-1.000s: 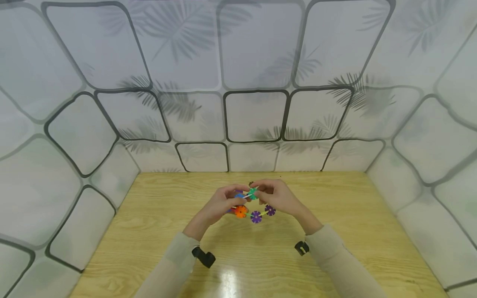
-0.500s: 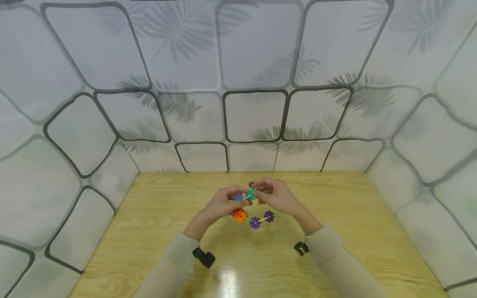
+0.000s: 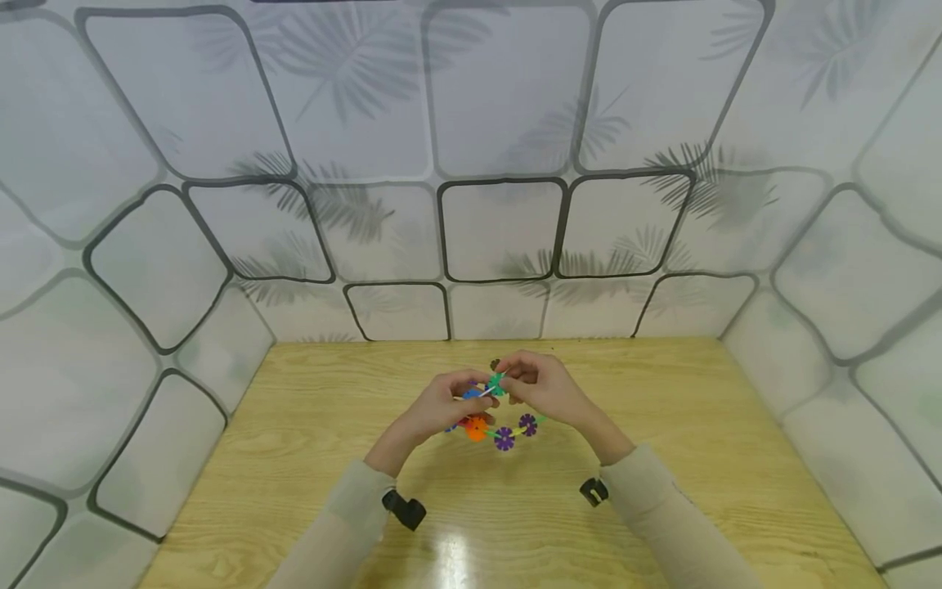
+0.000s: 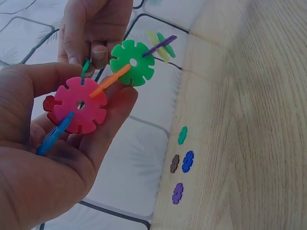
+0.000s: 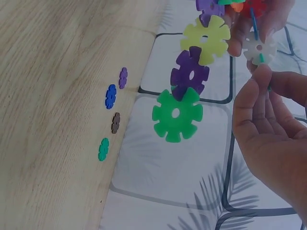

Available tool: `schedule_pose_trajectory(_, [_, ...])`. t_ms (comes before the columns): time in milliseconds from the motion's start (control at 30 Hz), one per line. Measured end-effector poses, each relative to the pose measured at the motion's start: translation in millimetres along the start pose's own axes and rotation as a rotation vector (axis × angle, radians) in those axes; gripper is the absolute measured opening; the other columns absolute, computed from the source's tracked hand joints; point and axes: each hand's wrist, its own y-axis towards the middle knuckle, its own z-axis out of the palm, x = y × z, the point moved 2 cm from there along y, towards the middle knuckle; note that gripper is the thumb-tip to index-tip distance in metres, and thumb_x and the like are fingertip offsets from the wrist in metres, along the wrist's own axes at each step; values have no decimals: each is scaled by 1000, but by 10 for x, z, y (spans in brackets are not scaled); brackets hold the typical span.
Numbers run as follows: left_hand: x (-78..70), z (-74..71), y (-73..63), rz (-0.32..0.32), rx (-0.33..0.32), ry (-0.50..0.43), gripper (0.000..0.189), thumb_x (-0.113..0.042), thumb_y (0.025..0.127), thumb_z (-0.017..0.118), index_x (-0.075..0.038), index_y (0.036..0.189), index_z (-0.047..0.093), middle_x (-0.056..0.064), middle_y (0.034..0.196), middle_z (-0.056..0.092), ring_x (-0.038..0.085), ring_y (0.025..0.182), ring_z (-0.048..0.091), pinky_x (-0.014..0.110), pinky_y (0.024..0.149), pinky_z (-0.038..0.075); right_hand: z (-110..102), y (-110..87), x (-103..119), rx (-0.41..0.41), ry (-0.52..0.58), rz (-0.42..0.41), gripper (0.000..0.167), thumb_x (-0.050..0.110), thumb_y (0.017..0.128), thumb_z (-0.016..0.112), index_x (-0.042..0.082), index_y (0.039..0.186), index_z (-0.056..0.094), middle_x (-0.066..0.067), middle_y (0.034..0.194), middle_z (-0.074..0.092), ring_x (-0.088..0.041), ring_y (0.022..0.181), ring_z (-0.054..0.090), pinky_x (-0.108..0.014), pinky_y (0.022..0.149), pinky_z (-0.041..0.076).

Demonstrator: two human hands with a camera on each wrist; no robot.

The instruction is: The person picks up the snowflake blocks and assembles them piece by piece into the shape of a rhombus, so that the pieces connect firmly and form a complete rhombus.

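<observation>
Both hands work on a chain of notched plastic snowflake discs raised off the table. My left hand (image 3: 437, 406) holds it near a pink disc (image 4: 90, 115), with a blue disc (image 4: 53, 136) close to the palm. From there the chain hangs in a curve through an orange disc (image 3: 477, 429), a yellow disc (image 5: 217, 34) and a dark purple disc (image 5: 182, 72) to a green disc (image 5: 163, 116) at its loose end. Between finger and thumb, my right hand (image 3: 550, 390) pinches a teal disc (image 3: 495, 384) right at the edge of a white disc (image 5: 252, 51).
Several loose discs lie in a row on the wooden table (image 3: 309, 491): teal (image 4: 183, 135), brown (image 4: 174, 164), blue (image 4: 188, 162) and purple (image 4: 178, 193). A patterned cloth wall (image 3: 500, 229) stands behind the table and along both sides.
The hanging part of the chain, with the orange and purple discs, has dropped slightly. Both hands stay nearly in place, and the right still pinches the teal disc.
</observation>
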Motion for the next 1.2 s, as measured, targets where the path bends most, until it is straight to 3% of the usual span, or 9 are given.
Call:
schedule_pose_trajectory(300, [-25, 1, -8, 27, -3, 52, 36, -16, 106, 65, -6, 141, 64, 21, 115, 76, 45, 98, 77, 39, 79, 68, 0, 8, 15, 1, -2, -1, 25, 7, 105, 63, -6, 126, 66, -19, 102, 73, -25, 81, 73, -30, 70, 64])
schedule_pose_trajectory(567, [33, 17, 22, 63, -74, 188, 39, -22, 109, 61, -7, 145, 60, 21, 112, 79, 14, 78, 76, 24, 66, 62, -4, 26, -13, -8, 26, 20, 24, 10, 105, 64, -4, 125, 67, -19, 102, 74, -15, 75, 71, -29, 68, 63])
schedule_pose_trajectory(733, [53, 20, 25, 76, -108, 204, 45, -25, 110, 59, -7, 151, 51, 21, 110, 79, 11, 70, 72, 35, 63, 65, -43, 27, -15, -65, 7, 34, 22, 14, 107, 63, -1, 121, 69, -14, 96, 74, -19, 74, 70, -29, 70, 63])
schedule_pose_trajectory(867, [55, 17, 13, 81, -126, 211, 48, -26, 111, 58, -7, 154, 48, 23, 108, 78, 11, 55, 62, 54, 62, 65, -109, 28, -47, -139, -19, 71, 24, 17, 108, 62, -2, 121, 70, -11, 92, 73, -20, 74, 69, -29, 70, 62])
schedule_pose_trajectory(1033, [69, 13, 3, 61, -147, 207, 48, -28, 111, 58, -16, 155, 48, 25, 110, 77, 12, 52, 60, 51, 60, 65, -171, 53, -147, -179, -30, 112, 25, 16, 108, 62, -3, 123, 69, -13, 95, 74, -23, 75, 70, -37, 72, 63])
schedule_pose_trajectory(1200, [82, 7, 3, 62, -156, 210, 47, -28, 111, 58, -19, 155, 49, 29, 110, 76, 12, 52, 59, 46, 59, 65, -193, 55, -252, -191, -19, 138, 24, 15, 107, 63, -2, 122, 69, -12, 97, 75, -28, 76, 71, -35, 70, 62])
